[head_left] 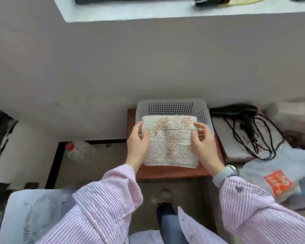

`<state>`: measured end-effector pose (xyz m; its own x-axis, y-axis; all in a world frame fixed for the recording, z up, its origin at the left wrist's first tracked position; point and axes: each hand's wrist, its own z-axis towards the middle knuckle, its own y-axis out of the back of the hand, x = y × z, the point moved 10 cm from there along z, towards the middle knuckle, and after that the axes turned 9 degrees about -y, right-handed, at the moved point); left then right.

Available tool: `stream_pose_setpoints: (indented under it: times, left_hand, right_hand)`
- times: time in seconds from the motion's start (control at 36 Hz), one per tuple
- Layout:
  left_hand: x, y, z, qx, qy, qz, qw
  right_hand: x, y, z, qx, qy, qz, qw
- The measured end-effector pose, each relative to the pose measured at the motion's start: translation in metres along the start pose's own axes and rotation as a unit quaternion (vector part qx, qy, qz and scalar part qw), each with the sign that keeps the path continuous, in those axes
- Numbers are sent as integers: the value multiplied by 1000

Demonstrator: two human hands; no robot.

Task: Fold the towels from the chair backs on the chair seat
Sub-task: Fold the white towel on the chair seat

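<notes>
Towel [171, 143] folded to a thick rectangle on the chair seat [173, 172]; my left hand [137, 141] grips its 9 o'clock edge, right hand [203, 140] pinches the 3 o'clock edge; basket [171, 104] at 12 o'clock; probably final fold or stowing left.

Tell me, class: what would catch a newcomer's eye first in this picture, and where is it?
First, the folded white towel with orange-brown marks, at the centre on a reddish-brown seat, held at its sides by the left hand and right hand. Right behind it stands a white perforated basket against the wall. To the right lies a black hair dryer with a tangled cord.
</notes>
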<state>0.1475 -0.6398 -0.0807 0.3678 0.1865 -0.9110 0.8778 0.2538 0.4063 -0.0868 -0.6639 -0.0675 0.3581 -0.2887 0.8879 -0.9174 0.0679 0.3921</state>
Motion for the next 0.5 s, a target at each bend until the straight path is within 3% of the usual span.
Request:
stream_pose_setpoints:
  times: [0.28, 0.5]
  left_hand:
    - [56, -64, 117, 5, 82, 32, 996]
    - [98, -96, 126, 76, 98, 170, 978]
  right_hand:
    - [-47, -67, 135, 78, -35, -22, 996]
    - [-102, -101, 160, 139, -91, -56, 985]
